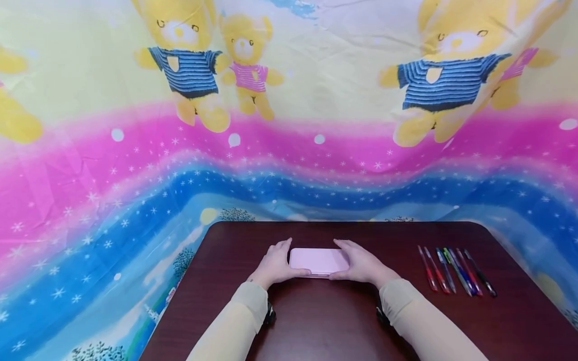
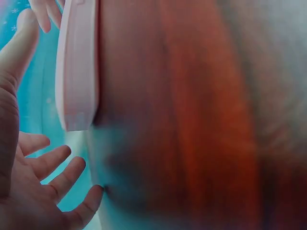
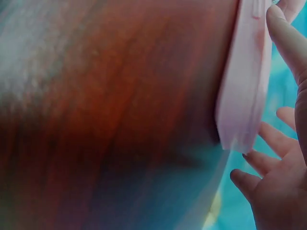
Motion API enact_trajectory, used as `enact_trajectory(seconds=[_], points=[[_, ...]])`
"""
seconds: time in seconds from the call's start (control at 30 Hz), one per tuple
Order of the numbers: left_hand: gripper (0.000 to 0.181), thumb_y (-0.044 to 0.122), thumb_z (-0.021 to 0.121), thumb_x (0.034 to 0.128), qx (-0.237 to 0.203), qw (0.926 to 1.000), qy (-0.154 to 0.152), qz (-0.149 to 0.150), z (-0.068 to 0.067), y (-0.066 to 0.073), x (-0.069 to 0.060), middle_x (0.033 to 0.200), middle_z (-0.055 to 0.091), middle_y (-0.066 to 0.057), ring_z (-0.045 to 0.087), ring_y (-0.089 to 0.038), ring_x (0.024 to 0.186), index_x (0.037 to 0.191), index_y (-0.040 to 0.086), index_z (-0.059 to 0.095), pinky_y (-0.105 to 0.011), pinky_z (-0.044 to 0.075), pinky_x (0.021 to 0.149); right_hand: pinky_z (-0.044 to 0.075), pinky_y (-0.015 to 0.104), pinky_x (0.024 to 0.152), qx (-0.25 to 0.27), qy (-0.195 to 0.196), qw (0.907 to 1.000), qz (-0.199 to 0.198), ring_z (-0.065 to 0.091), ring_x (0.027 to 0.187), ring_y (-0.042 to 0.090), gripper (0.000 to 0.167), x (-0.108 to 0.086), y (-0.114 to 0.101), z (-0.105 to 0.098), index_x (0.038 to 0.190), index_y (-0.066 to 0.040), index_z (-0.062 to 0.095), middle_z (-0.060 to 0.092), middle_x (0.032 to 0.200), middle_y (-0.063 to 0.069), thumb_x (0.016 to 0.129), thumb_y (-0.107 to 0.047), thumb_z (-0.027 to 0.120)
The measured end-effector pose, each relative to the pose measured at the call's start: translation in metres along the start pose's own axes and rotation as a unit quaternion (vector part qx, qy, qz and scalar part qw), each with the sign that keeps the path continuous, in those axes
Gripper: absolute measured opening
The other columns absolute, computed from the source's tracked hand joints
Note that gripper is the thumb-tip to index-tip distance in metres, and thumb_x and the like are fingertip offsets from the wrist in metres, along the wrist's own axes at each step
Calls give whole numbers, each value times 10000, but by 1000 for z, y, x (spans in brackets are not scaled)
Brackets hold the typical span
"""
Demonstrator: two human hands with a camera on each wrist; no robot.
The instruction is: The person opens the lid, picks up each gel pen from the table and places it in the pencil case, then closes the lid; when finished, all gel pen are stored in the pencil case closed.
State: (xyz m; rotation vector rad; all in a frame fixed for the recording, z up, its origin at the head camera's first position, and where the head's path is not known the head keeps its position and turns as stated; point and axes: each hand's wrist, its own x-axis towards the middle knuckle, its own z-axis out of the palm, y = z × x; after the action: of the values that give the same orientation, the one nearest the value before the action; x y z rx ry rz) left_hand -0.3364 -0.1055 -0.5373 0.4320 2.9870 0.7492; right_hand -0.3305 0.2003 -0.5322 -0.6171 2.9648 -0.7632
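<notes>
While the pink case (image 1: 317, 259) lies between them, both hands (image 1: 274, 263) (image 1: 363, 262) have loosely spread fingers.

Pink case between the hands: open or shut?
Shut: the pink case has its flat lid down in the head view, and neither wrist view shows a gap along its side.

one pink case (image 1: 318, 260), one left hand (image 1: 273, 264) at its left end, one right hand (image 1: 363, 264) at its right end, one table (image 1: 316, 316) beneath it, seven pens (image 1: 457, 272) right of it, two blue-shirted bears (image 1: 191, 72) beyond
</notes>
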Motion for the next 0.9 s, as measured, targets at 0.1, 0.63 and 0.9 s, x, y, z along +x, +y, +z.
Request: enact_trajectory(seconds=[0.1, 0.63, 0.9], points=[[1326, 826, 867, 714, -7, 10000, -73, 22, 3, -2, -1, 1731, 459, -124, 451, -409, 1564, 1723, 128, 363, -688, 419, 1228, 435, 593, 1255, 48, -35, 10000, 47, 511, 1552, 399, 1224, 1, 2, 6, 1679, -69, 442, 509, 1682, 195, 741, -663, 958], [1176, 665, 958, 715, -440, 9990, -37, 111, 16, -11, 4, 1593, 592, -128, 521, -354, 1406, 1640, 112, 487, -616, 441, 1172, 508, 558, 1180, -263, 32, 9995, 167, 581, 1414, 351, 1110, 4, -4, 12, 1597, -71, 569, 627, 1511, 139, 740, -667, 946], [1098, 684, 968, 690, -435, 9989, 27, 146, 24, -12, 7, 1500, 621, -85, 526, -298, 1327, 1554, 150, 551, -552, 433, 1087, 518, 580, 1145, -141, 51, 9996, 247, 595, 1352, 340, 1093, 5, 2, 14, 1561, -104, 615, 643, 1454, 122, 702, -688, 955]])
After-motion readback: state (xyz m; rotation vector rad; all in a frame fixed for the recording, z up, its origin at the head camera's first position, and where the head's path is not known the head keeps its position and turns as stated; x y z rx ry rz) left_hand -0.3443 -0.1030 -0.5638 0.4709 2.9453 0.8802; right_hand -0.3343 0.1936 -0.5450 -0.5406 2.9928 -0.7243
